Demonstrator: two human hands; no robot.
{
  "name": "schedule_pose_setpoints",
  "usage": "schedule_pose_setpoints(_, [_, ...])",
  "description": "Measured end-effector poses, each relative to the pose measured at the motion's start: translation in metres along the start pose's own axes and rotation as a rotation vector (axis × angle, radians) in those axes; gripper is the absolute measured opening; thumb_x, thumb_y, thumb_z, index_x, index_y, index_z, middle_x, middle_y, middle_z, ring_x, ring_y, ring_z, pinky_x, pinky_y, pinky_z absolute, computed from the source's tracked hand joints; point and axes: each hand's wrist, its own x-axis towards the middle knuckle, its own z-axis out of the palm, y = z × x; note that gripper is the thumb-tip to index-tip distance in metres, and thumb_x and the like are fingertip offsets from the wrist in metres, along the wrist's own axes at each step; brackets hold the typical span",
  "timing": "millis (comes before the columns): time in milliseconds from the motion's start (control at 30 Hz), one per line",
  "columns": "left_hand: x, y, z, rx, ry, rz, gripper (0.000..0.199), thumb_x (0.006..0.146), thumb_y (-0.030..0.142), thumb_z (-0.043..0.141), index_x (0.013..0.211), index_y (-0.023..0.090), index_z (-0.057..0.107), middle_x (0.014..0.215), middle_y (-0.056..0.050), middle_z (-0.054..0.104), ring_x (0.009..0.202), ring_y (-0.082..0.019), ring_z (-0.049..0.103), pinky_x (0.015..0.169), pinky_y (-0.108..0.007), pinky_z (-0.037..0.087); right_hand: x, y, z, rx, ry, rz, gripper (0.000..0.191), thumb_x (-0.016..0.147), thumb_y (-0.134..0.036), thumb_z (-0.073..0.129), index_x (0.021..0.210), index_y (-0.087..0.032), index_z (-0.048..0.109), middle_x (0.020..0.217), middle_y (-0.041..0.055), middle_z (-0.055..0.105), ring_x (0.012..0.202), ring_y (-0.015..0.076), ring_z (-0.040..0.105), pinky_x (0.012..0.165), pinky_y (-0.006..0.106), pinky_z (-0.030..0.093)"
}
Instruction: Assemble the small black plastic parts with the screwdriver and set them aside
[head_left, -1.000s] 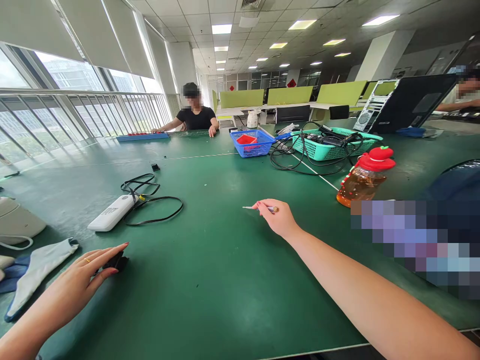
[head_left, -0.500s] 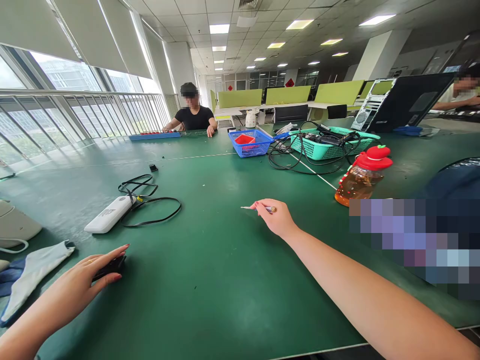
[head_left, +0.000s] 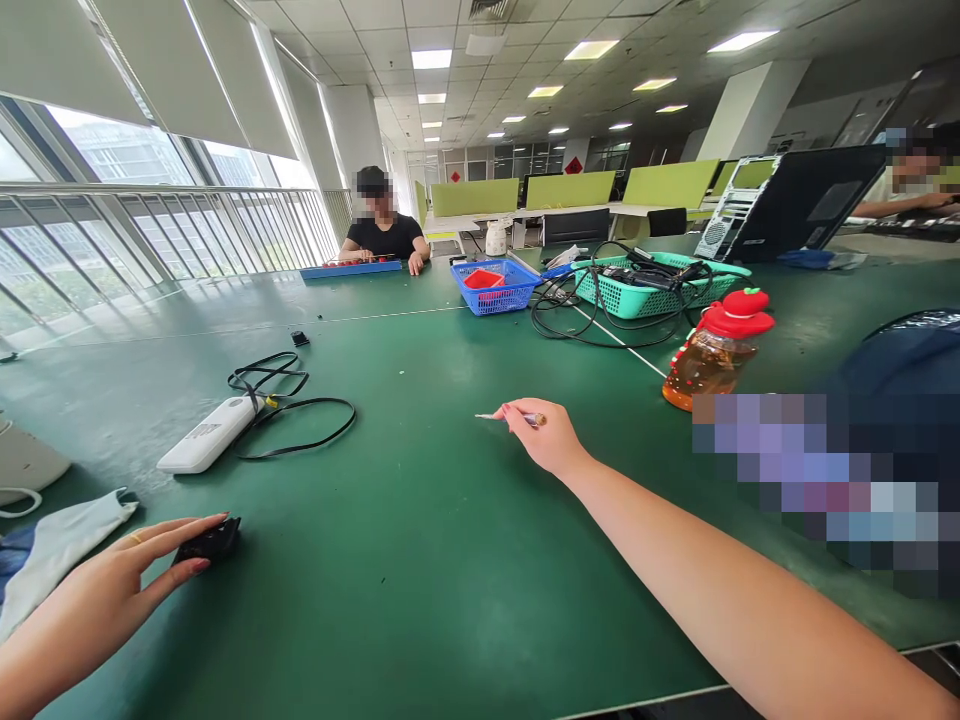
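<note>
My right hand (head_left: 547, 438) is closed in a pinch around what looks like a small screwdriver (head_left: 534, 420). Its thin pale shaft points left past my fingertips, and its brownish end shows behind them, above the green table (head_left: 420, 540). At the lower left, my left hand (head_left: 127, 580) is open beside a small black box-like object (head_left: 211, 542) on the table. Thumb and index finger lie spread along two sides of that object, near or touching it; I cannot tell which.
Beyond my left hand lie a white power bank (head_left: 210, 435) and a black cable (head_left: 330, 430). A blue-and-white cloth (head_left: 67, 545) is at far left. Farther back stand a blue basket (head_left: 495, 298), a teal basket (head_left: 630, 300) with cables, and a red-lidded bottle (head_left: 712, 365). A person (head_left: 384, 235) sits opposite.
My left hand has drawn back leftward off the black object, uncovering more of it. My right hand stays about where it was. The blue tray before the person opposite has shifted right.
</note>
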Motion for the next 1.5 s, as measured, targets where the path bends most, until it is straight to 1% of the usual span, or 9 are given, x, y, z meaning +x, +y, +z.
schedule_pose_setpoints(200, [0.000,0.001,0.005,-0.020,0.021,0.052,0.032,0.081,0.063,0.054,0.111,0.071,0.052,0.111,0.034,0.067,0.106,-0.023,0.065,0.101,-0.049,0.047,0.001,0.000,0.000,0.000,0.013,-0.014,0.033,0.088,-0.038,0.050,0.076,-0.020,0.075,0.065,0.0027,0.066,0.058,0.0149,0.057,0.054,0.027,0.041])
schedule_pose_setpoints(300, [0.008,0.020,-0.001,0.010,0.005,0.032,0.024,0.079,0.067,0.052,0.101,0.066,0.061,0.100,0.031,0.071,0.097,-0.023,0.069,0.095,-0.049,0.051,0.001,0.000,0.000,-0.004,0.010,-0.024,0.033,0.088,-0.038,0.049,0.076,-0.020,0.075,0.067,0.0032,0.067,0.060,0.0153,0.058,0.055,0.027,0.042])
schedule_pose_setpoints(400, [0.021,0.075,-0.004,0.066,0.016,0.046,0.034,0.079,0.065,0.053,0.106,0.050,0.067,0.104,0.017,0.075,0.098,-0.026,0.070,0.095,-0.047,0.053,0.000,0.000,0.002,-0.009,0.010,-0.055,0.032,0.089,-0.037,0.048,0.077,-0.020,0.074,0.072,0.0040,0.069,0.062,0.0156,0.060,0.057,0.027,0.043])
schedule_pose_setpoints(500, [0.041,0.158,0.003,0.053,-0.064,0.286,0.044,0.081,0.054,0.057,0.117,0.032,0.068,0.119,0.000,0.072,0.108,-0.027,0.067,0.099,-0.041,0.051,-0.001,0.000,0.002,-0.016,0.007,-0.090,0.027,0.089,-0.036,0.050,0.081,-0.021,0.072,0.076,0.0032,0.070,0.064,0.0155,0.060,0.057,0.027,0.044])
schedule_pose_setpoints(633, [0.081,0.255,0.031,0.013,-0.121,0.568,0.034,0.086,0.035,0.059,0.119,0.030,0.067,0.117,-0.002,0.072,0.108,-0.024,0.065,0.099,-0.035,0.049,0.000,-0.001,-0.004,-0.130,0.016,-0.195,0.018,0.088,-0.032,0.054,0.082,-0.023,0.069,0.076,0.0017,0.070,0.068,0.0165,0.061,0.064,0.029,0.045])
schedule_pose_setpoints(733, [0.116,0.293,0.058,0.000,-0.059,0.596,0.033,0.086,0.030,0.060,0.118,0.029,0.068,0.115,-0.003,0.073,0.106,-0.025,0.065,0.096,-0.036,0.050,0.002,-0.002,-0.011,-0.281,0.061,-0.385,0.013,0.087,-0.027,0.056,0.081,-0.023,0.068,0.080,0.0025,0.072,0.078,0.0197,0.062,0.080,0.036,0.044])
schedule_pose_setpoints(1000, [0.158,0.292,0.105,-0.103,-0.032,0.431,0.046,0.085,0.034,0.062,0.130,0.025,0.061,0.114,-0.009,0.072,0.109,-0.028,0.063,0.094,-0.038,0.050,-0.004,-0.013,-0.014,-0.324,0.121,-0.551,0.028,0.092,-0.030,0.050,0.066,-0.023,0.060,0.065,-0.0004,0.066,0.069,0.0167,0.058,0.092,0.040,0.038])
schedule_pose_setpoints(1133, [0.159,0.283,0.108,-0.266,-0.082,0.379,0.057,0.081,0.034,0.068,0.136,0.024,0.055,0.119,-0.006,0.071,0.112,-0.025,0.063,0.099,-0.036,0.049,-0.009,-0.015,-0.008,-0.329,0.046,-0.552,0.028,0.092,-0.031,0.050,0.068,-0.023,0.061,0.065,-0.0017,0.065,0.072,0.0162,0.058,0.096,0.039,0.034])
schedule_pose_setpoints(1500, [0.155,0.283,0.104,-0.274,-0.086,0.385,0.040,0.081,0.037,0.065,0.119,0.026,0.068,0.116,-0.004,0.072,0.109,-0.026,0.063,0.097,-0.036,0.051,-0.007,-0.009,-0.002,-0.378,-0.099,-0.442,0.025,0.093,-0.036,0.052,0.076,-0.026,0.067,0.073,0.0003,0.070,0.078,0.0187,0.059,0.099,0.042,0.031])
